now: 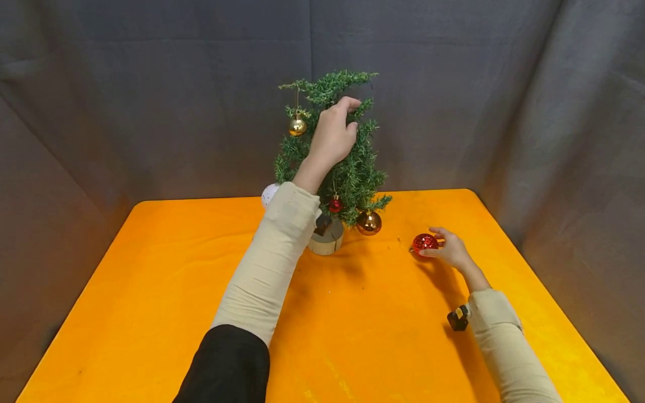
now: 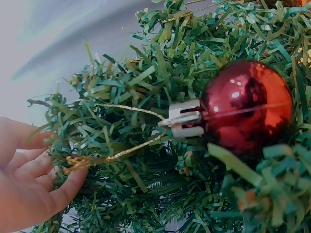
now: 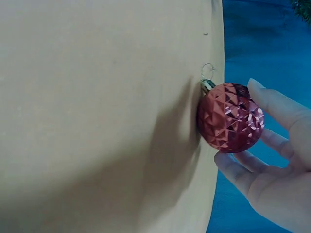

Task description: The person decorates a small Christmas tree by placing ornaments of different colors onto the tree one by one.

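A small green artificial Christmas tree (image 1: 353, 168) stands on a round wooden base (image 1: 326, 240). My left hand (image 1: 333, 131) is at its upper right side. In the left wrist view, the thumb and fingers close around a branch tip (image 2: 63, 121), where the gold loop of a smooth red Christmas ornament (image 2: 248, 109) lies over the needles. My right hand (image 1: 452, 250) grips a faceted red Christmas ornament (image 1: 425, 244) low over the table, thumb on one side and fingers on the other. The ornament's metal cap and thin loop (image 3: 208, 73) point away from the palm.
A gold ornament (image 1: 298, 125) hangs at upper left, a white one (image 1: 269, 194) at lower left. A small red ornament (image 1: 335, 203) and a copper-gold one (image 1: 369, 223) hang low in front. Orange cloth covers the table (image 1: 151, 291); grey curtains (image 1: 201, 112) surround it.
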Demonstrator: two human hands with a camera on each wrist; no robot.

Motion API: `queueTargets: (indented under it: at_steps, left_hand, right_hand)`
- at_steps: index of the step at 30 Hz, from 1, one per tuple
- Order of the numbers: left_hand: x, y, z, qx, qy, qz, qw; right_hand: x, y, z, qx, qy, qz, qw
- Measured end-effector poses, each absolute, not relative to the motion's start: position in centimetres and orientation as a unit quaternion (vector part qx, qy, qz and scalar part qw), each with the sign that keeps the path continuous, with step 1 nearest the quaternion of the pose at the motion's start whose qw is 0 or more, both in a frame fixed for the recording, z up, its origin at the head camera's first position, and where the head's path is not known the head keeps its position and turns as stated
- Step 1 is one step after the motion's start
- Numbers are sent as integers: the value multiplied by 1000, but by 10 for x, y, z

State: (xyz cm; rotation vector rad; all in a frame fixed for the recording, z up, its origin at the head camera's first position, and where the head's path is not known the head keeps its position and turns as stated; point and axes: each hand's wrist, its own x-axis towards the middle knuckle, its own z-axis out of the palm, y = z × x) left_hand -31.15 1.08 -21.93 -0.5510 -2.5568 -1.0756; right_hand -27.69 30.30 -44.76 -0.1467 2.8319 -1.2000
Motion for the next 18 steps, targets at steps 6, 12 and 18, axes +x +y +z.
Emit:
queueTargets:
  at_steps: [6,12,18]
  left_hand:
    - [-313,10,-220,-196,-892,-375,158]
    - [-313,10,-220,-197,-892,-376,157]
    - [-312,10,-220,-199,-890,-380,156]
  right_hand:
    - [-279,306,-452,-18,912,-406,46]
    - [-282,311,-460,-10,905,-424,38]
    - [-281,316,-467,-4,892,-451,33]
